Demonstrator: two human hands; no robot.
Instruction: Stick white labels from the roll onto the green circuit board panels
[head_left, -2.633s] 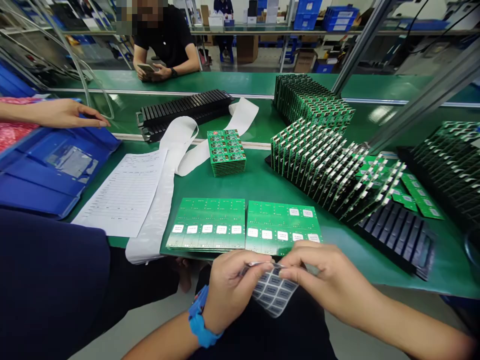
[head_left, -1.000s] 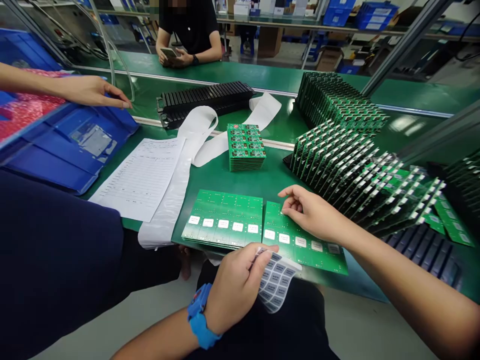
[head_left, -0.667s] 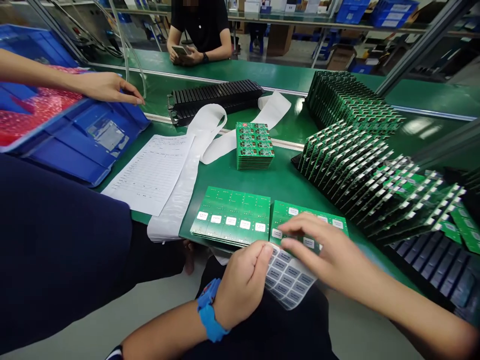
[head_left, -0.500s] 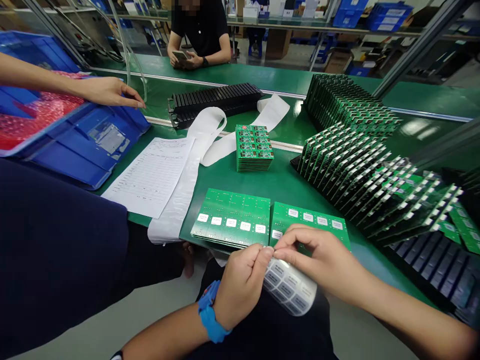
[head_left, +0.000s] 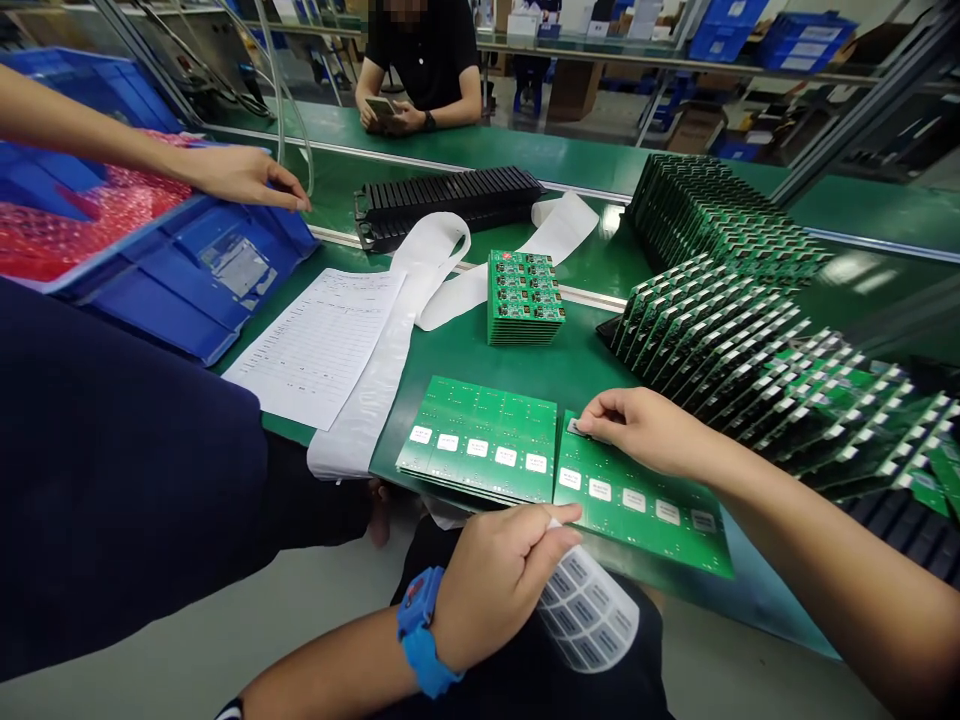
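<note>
While the left hand [head_left: 499, 575] sits low in the middle of the frame pinching a sheet [head_left: 589, 615] of labels by its top edge, the right hand [head_left: 649, 430] is out over the right board [head_left: 651, 520], thumb and finger closed on one label [head_left: 574, 426] at its upper left corner. Can't tell if that label's flat down. That board already has a row of five white ones, same as the left stack [head_left: 487, 415] just beside it, both near the table's front edge. Behind those, around center, there's a taller stack [head_left: 525, 300], with racked boards [head_left: 757, 370] off to the right. Somebody else's hand [head_left: 247, 178] hangs by the blue bin [head_left: 217, 285], upper left.
</note>
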